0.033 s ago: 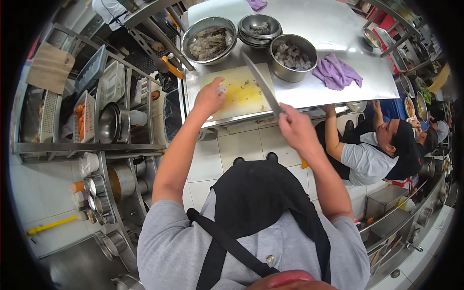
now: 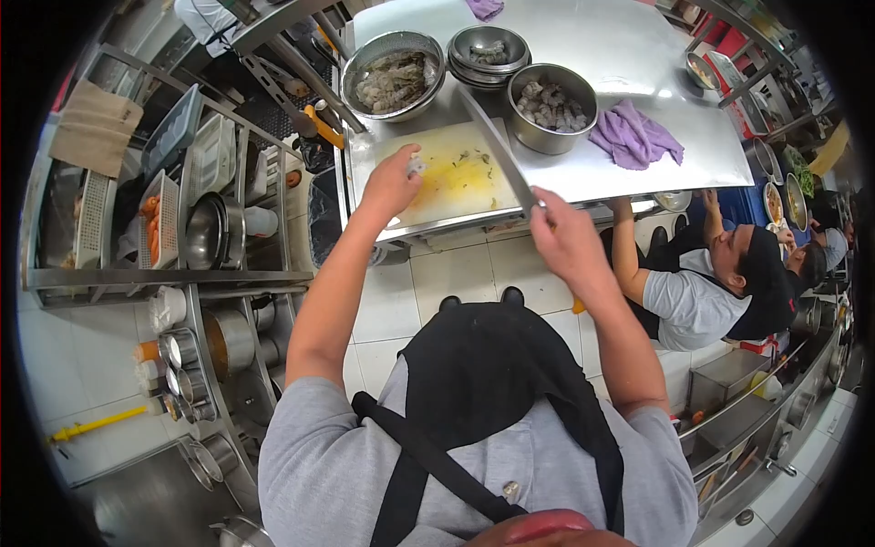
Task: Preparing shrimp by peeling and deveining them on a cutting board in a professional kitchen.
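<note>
My right hand (image 2: pixel 567 235) grips the handle of a long kitchen knife (image 2: pixel 500 150). Its blade slants up and to the left, over the right edge of a pale cutting board (image 2: pixel 401 146). Over the board's left side, my left hand (image 2: pixel 392 185) is closed on a small greyish shrimp (image 2: pixel 416 166), mostly covered by the fingers. Yellow liquid and dark scraps lie on the board. Behind it stand a large metal bowl (image 2: pixel 437 87) of unpeeled shrimp and a stack of smaller bowls (image 2: pixel 463 73) with a little shrimp. A deep metal pot (image 2: pixel 547 141) to the right holds peeled shrimp.
A purple cloth (image 2: pixel 636 137) lies on the steel table (image 2: pixel 674 100), right of the pot. At right, a co-worker (image 2: pixel 702 292) in a grey shirt stands close to the table. Metal racks (image 2: pixel 164 278) with baskets and pans line my left. A black-lined bin (image 2: pixel 325 214) stands beside the table.
Very little differs. My right hand and the knife have shifted slightly, and my left hand sits a touch farther left.
</note>
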`<state>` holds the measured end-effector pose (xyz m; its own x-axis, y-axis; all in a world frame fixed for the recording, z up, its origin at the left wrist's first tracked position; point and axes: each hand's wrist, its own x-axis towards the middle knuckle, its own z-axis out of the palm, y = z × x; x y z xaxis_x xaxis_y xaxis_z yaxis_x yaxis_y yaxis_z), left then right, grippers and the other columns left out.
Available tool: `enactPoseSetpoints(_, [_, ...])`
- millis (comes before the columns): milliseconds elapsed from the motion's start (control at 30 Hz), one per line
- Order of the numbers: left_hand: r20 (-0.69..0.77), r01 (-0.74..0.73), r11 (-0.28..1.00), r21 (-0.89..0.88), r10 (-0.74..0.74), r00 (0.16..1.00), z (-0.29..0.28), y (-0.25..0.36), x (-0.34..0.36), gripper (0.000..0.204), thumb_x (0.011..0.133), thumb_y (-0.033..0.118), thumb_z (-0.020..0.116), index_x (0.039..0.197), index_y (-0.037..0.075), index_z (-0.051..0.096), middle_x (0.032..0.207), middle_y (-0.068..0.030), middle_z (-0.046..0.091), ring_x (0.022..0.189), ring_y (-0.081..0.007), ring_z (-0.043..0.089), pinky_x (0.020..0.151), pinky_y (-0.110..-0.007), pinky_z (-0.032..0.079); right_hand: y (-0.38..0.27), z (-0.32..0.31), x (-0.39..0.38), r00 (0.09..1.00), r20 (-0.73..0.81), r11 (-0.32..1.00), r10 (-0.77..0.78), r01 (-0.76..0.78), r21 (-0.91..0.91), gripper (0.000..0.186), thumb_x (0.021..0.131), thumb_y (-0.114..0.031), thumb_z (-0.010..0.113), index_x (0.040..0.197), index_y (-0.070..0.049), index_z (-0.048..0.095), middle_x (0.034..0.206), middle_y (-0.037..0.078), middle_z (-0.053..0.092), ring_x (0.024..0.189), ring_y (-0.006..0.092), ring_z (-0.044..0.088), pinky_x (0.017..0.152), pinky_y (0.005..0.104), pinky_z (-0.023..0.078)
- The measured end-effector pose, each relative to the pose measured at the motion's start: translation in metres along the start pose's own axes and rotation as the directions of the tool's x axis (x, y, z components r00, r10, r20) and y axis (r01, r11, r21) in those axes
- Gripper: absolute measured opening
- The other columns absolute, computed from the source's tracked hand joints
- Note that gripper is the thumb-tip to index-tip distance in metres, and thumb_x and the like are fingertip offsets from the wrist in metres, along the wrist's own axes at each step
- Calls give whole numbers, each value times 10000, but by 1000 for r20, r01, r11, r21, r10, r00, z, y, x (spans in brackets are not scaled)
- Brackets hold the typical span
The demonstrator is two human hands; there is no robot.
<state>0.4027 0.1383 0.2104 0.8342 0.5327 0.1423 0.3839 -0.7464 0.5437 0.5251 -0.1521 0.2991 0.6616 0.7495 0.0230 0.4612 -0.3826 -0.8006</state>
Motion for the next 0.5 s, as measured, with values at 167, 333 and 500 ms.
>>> enactPoseSetpoints(167, [-95, 15, 982, -186, -33, 995, -3, -5, -5, 353, 794, 4, 604, 1145, 39, 623, 965, -157, 633, 843, -263, 624, 804, -331, 505, -33, -39, 10, 967, -213, 990, -140, 141, -10, 316, 929, -77, 585, 1242, -32, 593, 728, 203, 643, 613, 332, 653, 593, 372, 505])
enactPoseSetpoints(333, [-89, 87, 979, -184, -104, 991, 19, -9, -25, 221, 794, 17, 631, 1012, 41, 602, 997, -162, 576, 939, -375, 588, 830, -413, 490, -25, -14, 9, 968, -237, 977, -77, 121, 177, 324, 953, -83, 574, 1271, -18, 571, 702, 114, 624, 559, 162, 592, 566, 285, 472])
enactPoseSetpoints(500, [-97, -12, 1000, -8, 11, 995, 26, -32, -46, 238, 773, 42, 639, 978, 74, 523, 947, -137, 568, 942, -366, 575, 800, -465, 485, 79, 70, 5, 971, 236, 847, 27, 103, -521, 163, 947, -190, 511, 963, -29, 494, 724, 264, 637, 694, 479, 627, 618, 590, 483])
